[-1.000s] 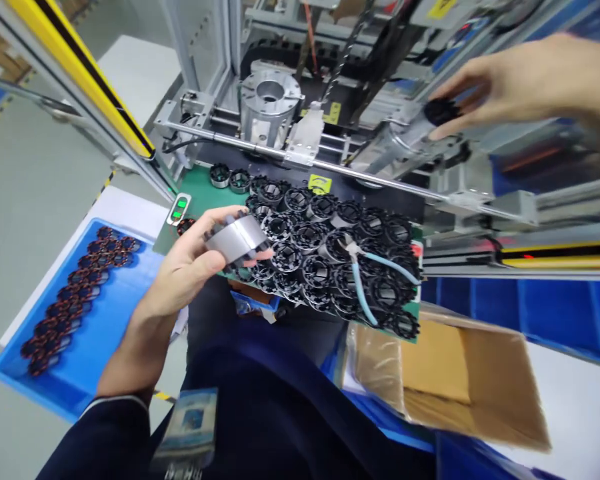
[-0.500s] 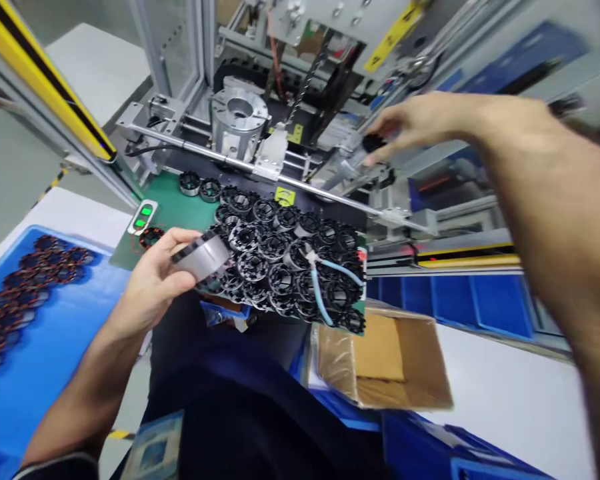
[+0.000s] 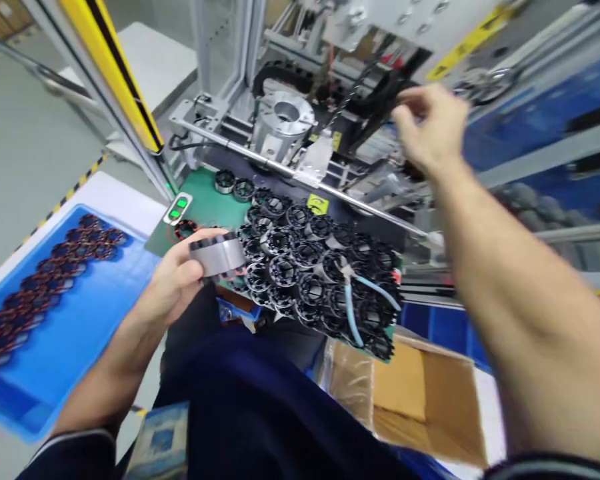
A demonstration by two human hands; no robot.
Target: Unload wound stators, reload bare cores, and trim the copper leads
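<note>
My left hand (image 3: 173, 277) grips a stator core (image 3: 221, 258), a silver ring with black toothed edges, between thumb and fingers. It is held tilted just over the left end of many similar cores (image 3: 283, 270) packed on the green mat (image 3: 205, 210). Inside the machine, my right hand (image 3: 433, 127) is raised over the metal fixture on the right, its fingers curled together. Whatever is between those fingers, if anything, is hidden. Pliers (image 3: 353, 303) with light-blue handles lie on top of the cores.
A round metal fixture (image 3: 285, 120) stands behind a horizontal rod (image 3: 280, 167). At left, a blue tray (image 3: 100, 300) holds copper-wound stators (image 3: 55, 267). An open cardboard box (image 3: 450, 400) sits at lower right. A yellow-black post (image 3: 125, 80) borders the machine's left side.
The view has swung, so the scene sits further right. My right hand's fingers, earlier spread around something dark, are now curled closed and a little higher. The left hand keeps its stator core.
</note>
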